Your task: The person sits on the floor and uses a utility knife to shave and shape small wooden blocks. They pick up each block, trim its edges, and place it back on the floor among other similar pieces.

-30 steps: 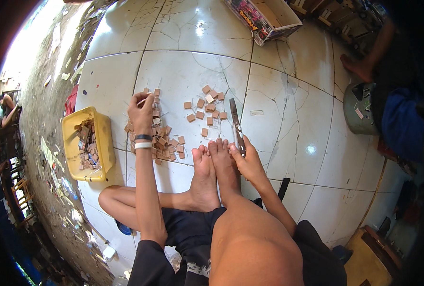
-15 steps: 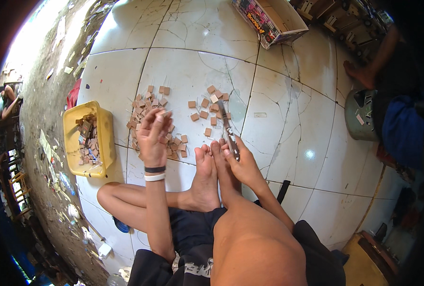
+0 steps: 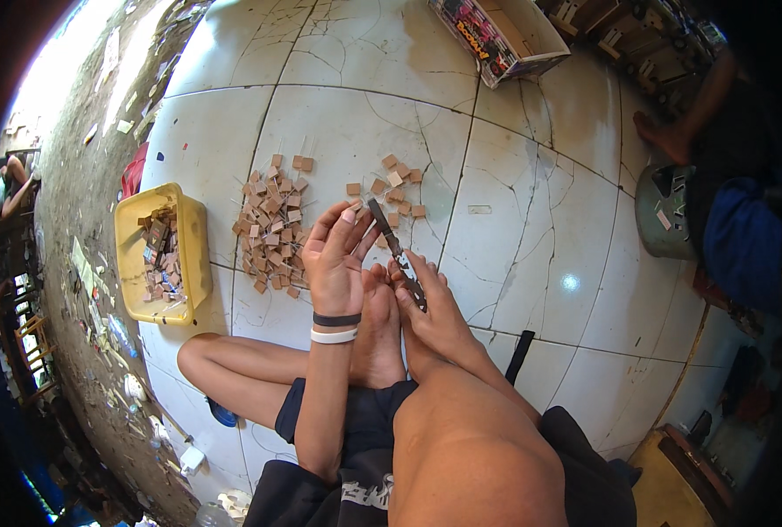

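Observation:
My left hand [image 3: 334,268], with a black and a white wristband, is closed, thumb and fingers pinched on what looks like a small brown block, mostly hidden by the fingers. My right hand [image 3: 435,312] grips a slim dark tool [image 3: 389,235] with pale worn patches; its exact kind does not show. The tool's far end is beside my left fingertips. Beyond and left of my left hand lies a heap of small brown blocks [image 3: 272,215], many with thin wires sticking out. A smaller scatter of blocks [image 3: 400,180] lies beyond the tool.
A yellow tub [image 3: 199,263] with blocks and scraps stands at left. My bare feet [image 3: 376,325] are close below the hands. A printed cardboard box [image 3: 514,66] is at the far right. A person sits near a dark green bucket [image 3: 659,233]. Cracked white tiles [image 3: 531,255] form the floor.
My left hand has moved right, away from the heap and in toward the tool. My right hand has shifted slightly nearer and left, bringing the tool's far end to my left fingertips.

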Demonstrator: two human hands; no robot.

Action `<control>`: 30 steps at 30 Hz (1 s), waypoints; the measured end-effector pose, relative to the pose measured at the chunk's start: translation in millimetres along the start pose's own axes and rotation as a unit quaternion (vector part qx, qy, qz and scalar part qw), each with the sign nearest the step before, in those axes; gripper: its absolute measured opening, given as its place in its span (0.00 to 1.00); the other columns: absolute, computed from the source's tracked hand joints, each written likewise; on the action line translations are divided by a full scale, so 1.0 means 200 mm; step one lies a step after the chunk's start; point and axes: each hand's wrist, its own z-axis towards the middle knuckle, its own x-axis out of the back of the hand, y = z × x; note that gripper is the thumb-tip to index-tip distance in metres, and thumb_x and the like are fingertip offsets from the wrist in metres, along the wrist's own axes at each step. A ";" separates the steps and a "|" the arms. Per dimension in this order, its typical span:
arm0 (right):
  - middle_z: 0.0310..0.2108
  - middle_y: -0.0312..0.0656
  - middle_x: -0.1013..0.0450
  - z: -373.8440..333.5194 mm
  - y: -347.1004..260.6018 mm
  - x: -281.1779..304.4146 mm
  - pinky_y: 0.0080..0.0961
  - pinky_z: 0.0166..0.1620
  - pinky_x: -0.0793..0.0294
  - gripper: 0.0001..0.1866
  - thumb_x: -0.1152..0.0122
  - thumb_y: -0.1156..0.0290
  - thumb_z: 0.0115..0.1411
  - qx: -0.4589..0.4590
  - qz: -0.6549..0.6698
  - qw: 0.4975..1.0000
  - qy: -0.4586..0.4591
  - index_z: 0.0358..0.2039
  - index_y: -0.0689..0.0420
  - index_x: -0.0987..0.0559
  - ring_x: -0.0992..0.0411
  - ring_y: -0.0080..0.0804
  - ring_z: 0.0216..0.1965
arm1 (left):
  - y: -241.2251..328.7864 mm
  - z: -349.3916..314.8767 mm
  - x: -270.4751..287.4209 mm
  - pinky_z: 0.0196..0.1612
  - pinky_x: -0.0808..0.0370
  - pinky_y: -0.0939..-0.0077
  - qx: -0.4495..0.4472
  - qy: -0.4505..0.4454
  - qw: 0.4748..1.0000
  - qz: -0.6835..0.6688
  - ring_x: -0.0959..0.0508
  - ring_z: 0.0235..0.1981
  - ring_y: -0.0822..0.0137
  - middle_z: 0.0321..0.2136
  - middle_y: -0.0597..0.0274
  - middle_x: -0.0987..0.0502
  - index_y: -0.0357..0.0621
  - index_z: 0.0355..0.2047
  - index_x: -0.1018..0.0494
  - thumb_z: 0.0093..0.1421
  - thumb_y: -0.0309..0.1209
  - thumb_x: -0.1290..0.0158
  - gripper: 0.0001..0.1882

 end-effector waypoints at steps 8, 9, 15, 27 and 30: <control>0.66 0.64 0.35 0.01 0.03 -0.02 0.58 0.70 0.48 0.35 0.42 0.66 0.72 0.010 0.042 0.999 0.009 0.75 0.57 0.41 0.41 0.66 0.69 | 0.01 -0.02 -0.05 0.55 0.15 0.62 -0.015 0.017 1.000 0.009 0.15 0.51 0.58 0.51 0.53 0.17 0.35 0.54 0.25 0.70 0.26 0.41 0.14; 0.67 0.66 0.35 0.01 0.03 -0.02 0.59 0.71 0.49 0.35 0.43 0.66 0.72 0.005 0.040 0.999 0.009 0.76 0.57 0.42 0.42 0.67 0.71 | 0.01 -0.02 -0.05 0.55 0.14 0.62 -0.016 0.015 1.000 0.015 0.15 0.51 0.58 0.50 0.53 0.17 0.35 0.54 0.24 0.70 0.26 0.41 0.14; 0.67 0.68 0.36 0.01 0.03 -0.01 0.60 0.71 0.50 0.35 0.43 0.66 0.73 0.008 0.053 0.998 0.010 0.76 0.56 0.42 0.43 0.69 0.71 | 0.03 -0.02 -0.07 0.53 0.13 0.64 -0.013 0.021 0.999 0.025 0.15 0.50 0.59 0.48 0.52 0.17 0.33 0.52 0.24 0.70 0.25 0.40 0.13; 0.61 0.61 0.33 0.02 0.02 -0.02 0.55 0.64 0.42 0.35 0.42 0.70 0.69 0.049 0.017 0.998 0.027 0.73 0.61 0.41 0.37 0.59 0.62 | 0.02 -0.01 -0.05 0.53 0.14 0.64 -0.021 0.015 1.000 0.017 0.14 0.50 0.58 0.49 0.52 0.17 0.34 0.52 0.23 0.70 0.25 0.40 0.13; 0.61 0.60 0.33 0.03 0.02 -0.03 0.55 0.64 0.43 0.35 0.42 0.69 0.70 0.050 0.020 0.998 0.022 0.74 0.60 0.41 0.37 0.59 0.62 | 0.02 -0.01 -0.05 0.53 0.14 0.63 -0.031 0.012 0.999 0.015 0.14 0.51 0.57 0.49 0.51 0.17 0.34 0.53 0.24 0.70 0.25 0.41 0.13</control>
